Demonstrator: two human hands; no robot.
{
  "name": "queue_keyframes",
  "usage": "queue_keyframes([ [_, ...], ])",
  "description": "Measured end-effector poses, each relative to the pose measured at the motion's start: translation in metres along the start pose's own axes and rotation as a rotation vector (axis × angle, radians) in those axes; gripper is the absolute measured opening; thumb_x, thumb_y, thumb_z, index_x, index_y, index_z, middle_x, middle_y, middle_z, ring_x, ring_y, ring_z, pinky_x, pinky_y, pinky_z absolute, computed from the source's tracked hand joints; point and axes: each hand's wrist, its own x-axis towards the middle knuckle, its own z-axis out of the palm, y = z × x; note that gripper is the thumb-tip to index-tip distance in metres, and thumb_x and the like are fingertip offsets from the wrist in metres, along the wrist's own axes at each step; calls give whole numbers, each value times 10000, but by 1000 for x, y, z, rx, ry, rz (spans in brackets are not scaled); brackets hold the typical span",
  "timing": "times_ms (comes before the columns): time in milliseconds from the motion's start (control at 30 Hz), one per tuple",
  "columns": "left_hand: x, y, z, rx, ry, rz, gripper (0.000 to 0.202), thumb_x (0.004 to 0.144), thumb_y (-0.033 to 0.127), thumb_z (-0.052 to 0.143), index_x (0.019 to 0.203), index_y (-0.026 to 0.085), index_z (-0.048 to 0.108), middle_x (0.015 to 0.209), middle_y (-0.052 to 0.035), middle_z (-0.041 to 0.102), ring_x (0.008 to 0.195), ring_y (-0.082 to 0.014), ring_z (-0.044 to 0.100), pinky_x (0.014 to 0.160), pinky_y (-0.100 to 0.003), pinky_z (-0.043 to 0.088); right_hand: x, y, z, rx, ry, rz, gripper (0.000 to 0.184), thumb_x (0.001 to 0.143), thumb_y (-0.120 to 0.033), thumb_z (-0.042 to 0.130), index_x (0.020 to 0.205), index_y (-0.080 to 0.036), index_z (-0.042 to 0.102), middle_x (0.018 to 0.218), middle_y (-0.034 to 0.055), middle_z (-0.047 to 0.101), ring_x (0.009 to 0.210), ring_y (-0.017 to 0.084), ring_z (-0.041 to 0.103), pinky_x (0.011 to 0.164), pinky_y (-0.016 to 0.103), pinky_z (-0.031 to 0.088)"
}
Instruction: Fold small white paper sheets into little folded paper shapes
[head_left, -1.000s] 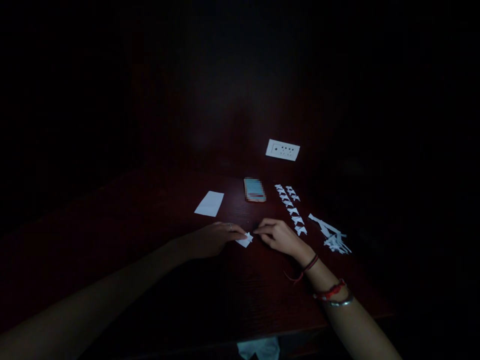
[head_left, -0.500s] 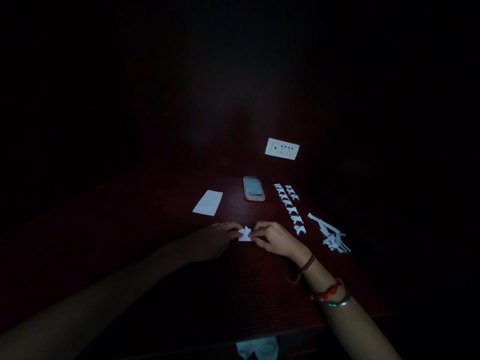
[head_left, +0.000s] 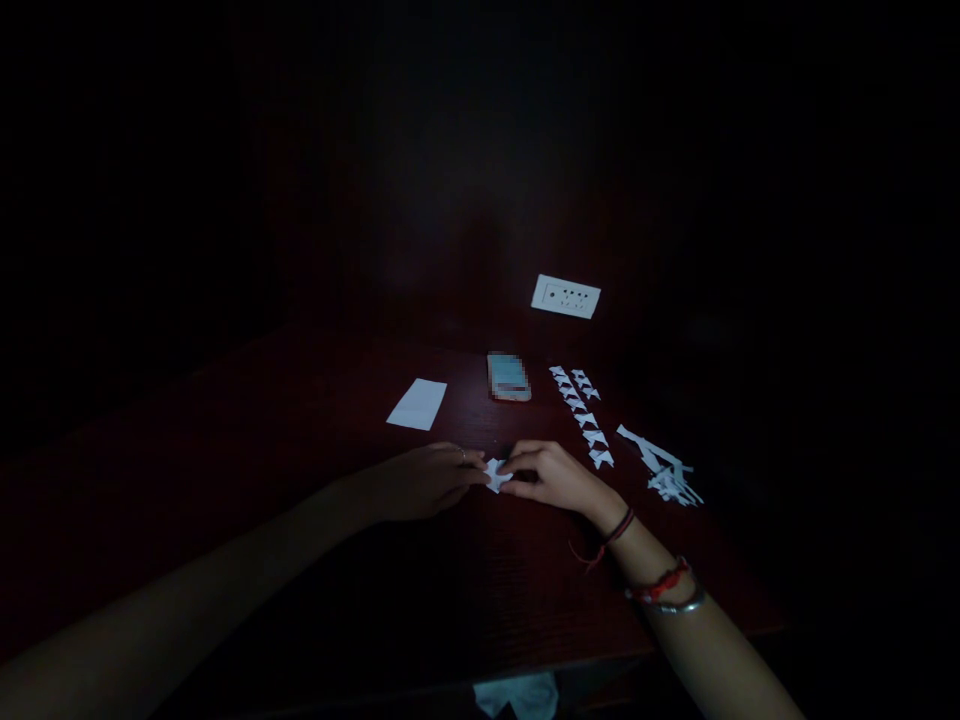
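Between my two hands, low over the dark red table (head_left: 480,570), is a small folded white paper piece (head_left: 496,475) with pointed corners. My left hand (head_left: 435,478) pinches its left side; a ring shows on one finger. The fingers of my right hand (head_left: 547,473) close on its right side, with bracelets on that wrist and forearm. To the right lie two rows of similar folded paper pieces (head_left: 585,421). Farther right is a loose heap of white paper strips (head_left: 669,483). The fingertips partly cover the piece.
A flat white sheet of paper (head_left: 418,404) lies beyond my left hand. A phone (head_left: 508,377), its screen lit and blurred, rests ahead. A white wall socket (head_left: 566,297) is at the back. Something pale (head_left: 517,694) shows below the table's near edge. The surroundings are very dark.
The folded paper has turned between my fingers, from a flat-bottomed shape to a more star-like outline. Both hands have shifted only slightly; the left a little to the right.
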Motion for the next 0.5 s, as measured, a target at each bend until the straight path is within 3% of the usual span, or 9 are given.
queue_keyframes([
  [500, 4, 10, -5, 3, 3, -71, 314, 793, 93, 364, 1088, 177, 431, 996, -63, 460, 841, -150, 462, 764, -277, 357, 1, 3, 5, 128, 55, 29, 152, 767, -208, 463, 792, -143, 598, 738, 21, 549, 647, 80, 500, 614, 178, 386],
])
